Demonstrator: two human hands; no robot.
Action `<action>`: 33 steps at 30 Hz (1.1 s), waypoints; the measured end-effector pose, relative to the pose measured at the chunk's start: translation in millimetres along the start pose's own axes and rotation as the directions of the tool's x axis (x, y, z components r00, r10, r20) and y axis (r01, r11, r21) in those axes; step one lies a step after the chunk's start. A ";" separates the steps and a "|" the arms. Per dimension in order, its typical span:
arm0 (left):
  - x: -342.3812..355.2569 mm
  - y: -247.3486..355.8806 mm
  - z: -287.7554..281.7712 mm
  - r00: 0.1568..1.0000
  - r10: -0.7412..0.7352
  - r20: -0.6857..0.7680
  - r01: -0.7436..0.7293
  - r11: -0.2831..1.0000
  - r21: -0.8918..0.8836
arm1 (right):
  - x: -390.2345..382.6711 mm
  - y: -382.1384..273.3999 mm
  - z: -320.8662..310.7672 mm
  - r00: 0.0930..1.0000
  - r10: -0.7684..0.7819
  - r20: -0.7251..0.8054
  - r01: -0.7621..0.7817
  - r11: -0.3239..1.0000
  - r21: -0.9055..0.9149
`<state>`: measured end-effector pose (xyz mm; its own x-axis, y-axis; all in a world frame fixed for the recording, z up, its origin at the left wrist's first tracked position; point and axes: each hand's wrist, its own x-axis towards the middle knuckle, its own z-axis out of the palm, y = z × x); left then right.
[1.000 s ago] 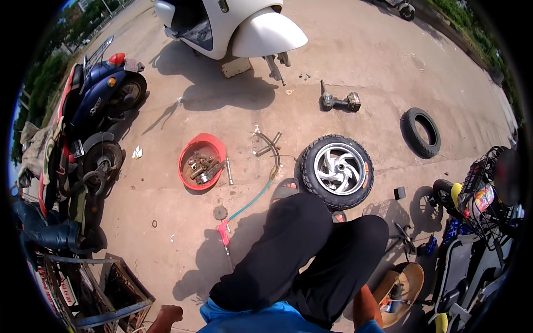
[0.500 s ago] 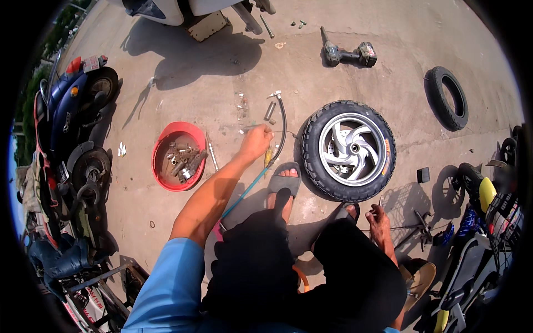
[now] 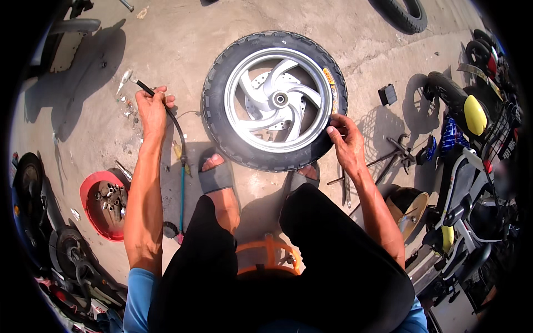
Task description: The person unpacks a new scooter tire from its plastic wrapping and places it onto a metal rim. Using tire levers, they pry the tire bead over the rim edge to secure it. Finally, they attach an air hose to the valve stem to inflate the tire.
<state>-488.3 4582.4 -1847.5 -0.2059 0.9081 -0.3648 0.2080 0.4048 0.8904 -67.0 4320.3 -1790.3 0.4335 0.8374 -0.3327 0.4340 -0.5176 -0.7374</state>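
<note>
My left hand [image 3: 151, 114] is closed around the black upper length of an air hose [image 3: 178, 123], just below its metal chuck [image 3: 126, 77]. Farther down, the hose turns teal and runs toward my left foot. In front of my feet lies a scooter wheel, with a silver spoked rim [image 3: 280, 100] and a knobby black tire [image 3: 222, 125]. At the tire's right edge is my right hand [image 3: 348, 145], its fingers and thumb bent against the sidewall. Whether anything small sits between those fingertips is hidden.
A red bowl [image 3: 90, 195] of sockets stands to the left. Right of the wheel are a small black block [image 3: 387, 95], metal tools [image 3: 401, 150] and a round tan container [image 3: 413, 213]. Parked scooters line both sides, and a loose tire [image 3: 408, 19] lies at the far right.
My left hand has taken hold of the air hose and lifted its chuck end. My right hand has risen from beside my knee to the tire's edge. The whole view has shifted.
</note>
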 end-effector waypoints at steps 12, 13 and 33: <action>-165.5 37.2 35.2 0.409 0.326 0.852 -0.899 0.305 0.314 | -24.5 -56.9 69.6 0.883 0.099 0.459 -0.221 0.950 0.219; -167.5 27.1 34.9 0.422 0.308 0.853 -0.896 0.284 0.341 | -23.6 -59.7 70.1 0.834 0.134 0.535 -0.291 0.931 0.221; -235.6 26.0 88.5 0.568 0.000 0.823 -0.198 0.971 0.136 | -60.3 -89.8 82.0 0.962 0.188 0.197 -0.270 0.578 0.770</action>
<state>-349.7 4388.5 -1762.5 0.6698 0.6047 -0.4310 0.3731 0.2279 0.8994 -196.8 4330.6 -1752.3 0.3435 0.7431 -0.5743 -0.4742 -0.3906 -0.7890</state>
